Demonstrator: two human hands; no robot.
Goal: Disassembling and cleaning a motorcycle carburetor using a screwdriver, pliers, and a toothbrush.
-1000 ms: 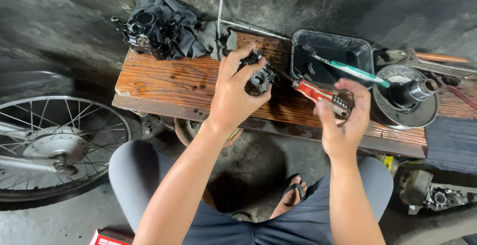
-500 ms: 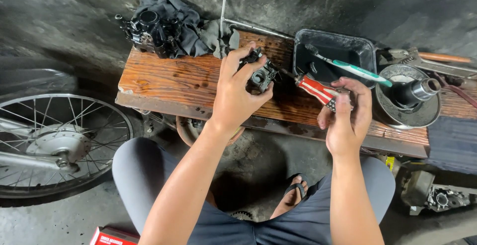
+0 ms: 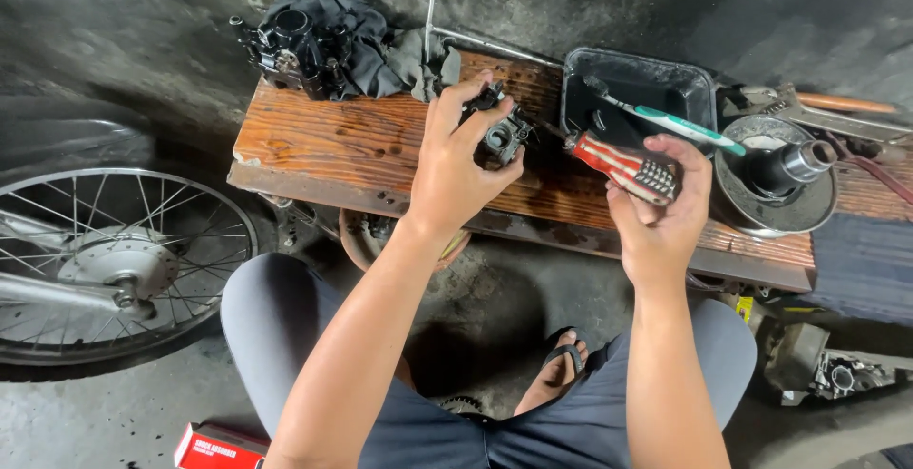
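My left hand [image 3: 456, 160] grips a small dark metal engine part [image 3: 501, 129], like a carburettor body, and holds it down on the wooden bench [image 3: 342, 141]. My right hand [image 3: 661, 205] holds a screwdriver with a red and white striped handle [image 3: 623, 166]. Its shaft points left at the part, and the tip meets it by my left fingers.
Behind lie a black rag [image 3: 357, 36], a black engine piece [image 3: 290, 50], a T-handle wrench [image 3: 433, 27], a black tray [image 3: 637, 88] with a green toothbrush [image 3: 670, 119], and a round pulley [image 3: 775, 179]. A spoked wheel [image 3: 109, 264] stands left. A red box [image 3: 219, 447] lies below.
The view has shifted slightly. My right hand has turned the screwdriver handle a little while the tip stays at the part; my left hand keeps its grip.
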